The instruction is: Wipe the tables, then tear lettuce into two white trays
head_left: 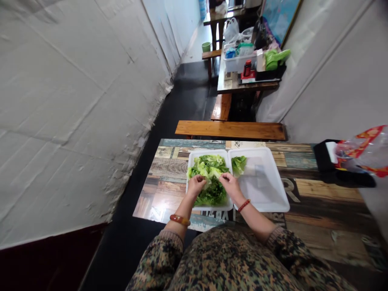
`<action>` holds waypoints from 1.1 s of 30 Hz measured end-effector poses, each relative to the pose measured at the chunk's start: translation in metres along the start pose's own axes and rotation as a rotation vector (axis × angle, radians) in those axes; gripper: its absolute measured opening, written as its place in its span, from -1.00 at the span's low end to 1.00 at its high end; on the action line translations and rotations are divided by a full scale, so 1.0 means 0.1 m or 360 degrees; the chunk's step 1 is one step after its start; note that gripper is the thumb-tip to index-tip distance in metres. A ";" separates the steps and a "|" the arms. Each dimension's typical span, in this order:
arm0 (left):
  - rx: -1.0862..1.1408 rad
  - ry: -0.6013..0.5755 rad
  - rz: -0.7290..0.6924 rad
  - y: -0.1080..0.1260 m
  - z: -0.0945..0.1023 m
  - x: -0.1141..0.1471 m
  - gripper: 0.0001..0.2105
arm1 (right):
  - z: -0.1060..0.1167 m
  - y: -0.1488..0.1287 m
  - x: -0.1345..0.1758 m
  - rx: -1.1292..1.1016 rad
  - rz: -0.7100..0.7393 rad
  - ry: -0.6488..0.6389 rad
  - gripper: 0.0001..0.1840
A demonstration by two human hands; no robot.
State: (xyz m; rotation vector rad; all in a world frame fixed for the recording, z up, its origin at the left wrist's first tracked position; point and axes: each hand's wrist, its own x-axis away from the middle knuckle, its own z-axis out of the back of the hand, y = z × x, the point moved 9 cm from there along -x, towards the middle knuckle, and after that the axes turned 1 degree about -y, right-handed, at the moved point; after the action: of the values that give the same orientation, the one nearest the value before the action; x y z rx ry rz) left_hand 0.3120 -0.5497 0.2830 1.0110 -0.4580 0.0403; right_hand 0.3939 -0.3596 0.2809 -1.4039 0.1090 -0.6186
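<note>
A white tray (pixel 189 161) on the table is heaped with green lettuce leaves (pixel 212 194). Over this heap, my left hand (pixel 197 185) is closed in a pinch at the edge of a pale lettuce leaf (pixel 209 178). Opposite it, my right hand (pixel 229 184) pinches at the same pale greens from the right side. Whether both hands grip one leaf or two pieces is hard to make out. Beside the heap stands a second white tray (pixel 263 190), with a lettuce piece (pixel 239 165) in its upper left corner.
The patchwork-patterned table (pixel 169 178) carries a black holder (pixel 325 161) with a red-and-clear plastic package (pixel 363 149) at right. A wooden bench (pixel 230 128) runs behind it. Farther back, another table (pixel 226 84) bears a white basket (pixel 235 64) and bags. A rough white wall (pixel 75 101) borders the left.
</note>
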 end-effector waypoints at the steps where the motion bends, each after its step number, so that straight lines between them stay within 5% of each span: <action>1: -0.0032 0.0015 -0.0045 0.08 0.01 0.01 -0.91 | -0.03 0.01 0.04 -0.0077 -0.0049 -0.0010 -0.65; 5: -0.0340 0.0095 -0.0335 0.48 0.01 0.13 -0.93 | -0.03 0.01 0.11 -0.0326 -0.0164 0.0058 -0.64; 8: -0.0494 -0.0094 -0.0462 0.61 -0.21 0.22 -0.93 | 0.10 0.04 0.10 -0.0393 -0.0202 0.0186 -0.63; 11: -0.0241 -0.0217 -0.0319 0.46 -0.35 0.19 -0.95 | 0.20 0.10 0.09 -0.0455 -0.0242 0.0240 -0.63; 16: -0.0150 -0.0056 -0.0096 0.16 -0.27 0.05 -0.91 | 0.27 0.15 0.11 -0.0508 -0.0288 0.0242 -0.67; 21: -0.0227 0.0002 -0.0095 0.19 -0.27 0.01 -0.86 | 0.28 0.10 0.14 -0.0406 -0.0242 0.0221 -0.65; 28: 0.0035 0.0014 -0.0001 0.21 -0.29 0.02 -0.90 | 0.34 -0.09 0.14 -0.0131 0.0037 0.0219 -0.67; 33: 0.0551 -0.0094 0.0184 0.18 -0.34 0.12 -0.86 | 0.35 -0.57 0.27 0.0060 0.0380 0.0202 -0.80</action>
State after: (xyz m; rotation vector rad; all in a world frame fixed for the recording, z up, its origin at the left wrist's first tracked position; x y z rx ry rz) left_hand 0.3305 -0.5143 0.2869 1.3267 -0.5758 0.1990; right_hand 0.4122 -0.3428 0.3484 -1.2915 0.3592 -0.5077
